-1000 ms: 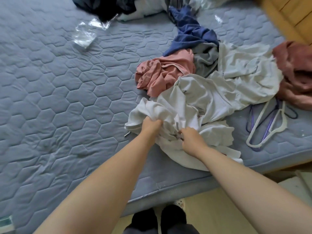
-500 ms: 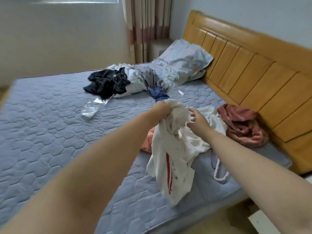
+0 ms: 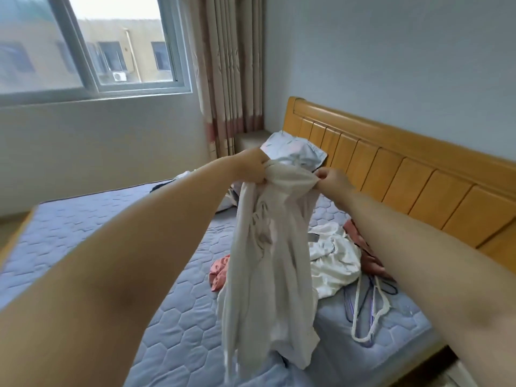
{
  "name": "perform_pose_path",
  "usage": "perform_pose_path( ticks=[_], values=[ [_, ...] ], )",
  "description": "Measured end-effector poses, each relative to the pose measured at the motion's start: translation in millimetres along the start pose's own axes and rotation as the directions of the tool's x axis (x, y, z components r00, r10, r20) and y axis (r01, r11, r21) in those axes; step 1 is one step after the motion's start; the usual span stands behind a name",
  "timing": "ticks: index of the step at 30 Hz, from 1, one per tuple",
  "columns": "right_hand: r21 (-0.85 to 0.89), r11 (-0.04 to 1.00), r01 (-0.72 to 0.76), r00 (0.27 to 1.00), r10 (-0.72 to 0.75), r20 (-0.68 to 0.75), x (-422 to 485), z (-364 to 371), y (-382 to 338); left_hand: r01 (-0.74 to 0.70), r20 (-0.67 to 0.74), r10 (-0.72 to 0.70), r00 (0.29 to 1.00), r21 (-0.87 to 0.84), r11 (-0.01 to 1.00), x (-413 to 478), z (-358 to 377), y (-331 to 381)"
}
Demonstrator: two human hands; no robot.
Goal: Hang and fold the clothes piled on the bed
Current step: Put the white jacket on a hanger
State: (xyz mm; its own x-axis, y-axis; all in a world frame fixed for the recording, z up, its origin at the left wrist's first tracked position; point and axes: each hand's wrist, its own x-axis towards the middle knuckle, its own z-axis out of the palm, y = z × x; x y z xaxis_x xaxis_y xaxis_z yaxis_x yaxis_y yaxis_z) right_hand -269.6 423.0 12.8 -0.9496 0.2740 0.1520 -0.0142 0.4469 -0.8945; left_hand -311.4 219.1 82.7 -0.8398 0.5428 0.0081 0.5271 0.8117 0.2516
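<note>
Above bed [image 3: 173, 317]: both hands [image 3: 252, 167] raised, gripping white garment [image 3: 268, 261].

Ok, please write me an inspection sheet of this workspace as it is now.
Surface: blue quilted mattress, partly bare.
Job's things: white shirt held up, hanging down; white clothes and pink cloth lying on the mattress; hangers near its edge.
Clutter: pillow by the headboard.
Hands: left hand and right hand grip the shirt's top.
Cables: nothing seen.
Surroundings: window, curtain, wall.
</note>
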Motion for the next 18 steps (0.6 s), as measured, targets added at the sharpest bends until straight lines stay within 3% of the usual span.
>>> perform_pose_path(
  ticks=[3, 5, 6, 8, 10, 11, 12, 15, 18],
  values=[
    [0.029, 0.994, 0.110, 0.981, -0.104, -0.161, 2, -5, -27, 0.054, -0.082, -0.056, 0.995, -0.034, 0.998, 1, 1, -14],
    [0.002, 0.986, 0.168, 0.971, -0.165, -0.172, 1, -6, -46, 0.156, 0.032, -0.154, 0.988, -0.341, 0.927, 2, 5, -21],
    [-0.011, 0.980, 0.199, 0.967, -0.198, -0.162, 0, -6, -53, 0.205, 0.159, -0.142, 0.977, -0.525, 0.826, 1, 7, -22],
    [-0.028, 0.969, 0.244, 0.960, -0.245, -0.137, -4, -7, -62, 0.301, 0.345, -0.006, 0.939, -0.810, 0.504, -5, 9, -16],
    [-0.044, 0.963, 0.266, 0.957, -0.269, -0.112, -5, -11, -64, 0.341, 0.383, 0.111, 0.917, -0.897, 0.281, -7, 9, -12],
    [-0.039, 0.964, 0.264, 0.959, -0.267, -0.094, -4, -13, -61, 0.368, 0.408, 0.136, 0.903, -0.897, 0.244, -7, 8, -9],
    [-0.029, 0.967, 0.254, 0.964, -0.256, -0.072, -5, -15, -58, 0.398, 0.444, 0.147, 0.884, -0.879, 0.261, -7, 8, -7],
    [-0.007, 0.982, 0.188, 0.982, -0.188, 0.022, -10, -20, -48, 0.377, 0.460, 0.052, 0.886, -0.782, 0.496, -5, 8, 6],
    [0.002, 0.998, 0.057, 0.973, -0.056, 0.226, -16, -29, -34, 0.176, 0.149, -0.094, 0.984, -0.846, 0.504, 4, 12, 18]
  ],
)
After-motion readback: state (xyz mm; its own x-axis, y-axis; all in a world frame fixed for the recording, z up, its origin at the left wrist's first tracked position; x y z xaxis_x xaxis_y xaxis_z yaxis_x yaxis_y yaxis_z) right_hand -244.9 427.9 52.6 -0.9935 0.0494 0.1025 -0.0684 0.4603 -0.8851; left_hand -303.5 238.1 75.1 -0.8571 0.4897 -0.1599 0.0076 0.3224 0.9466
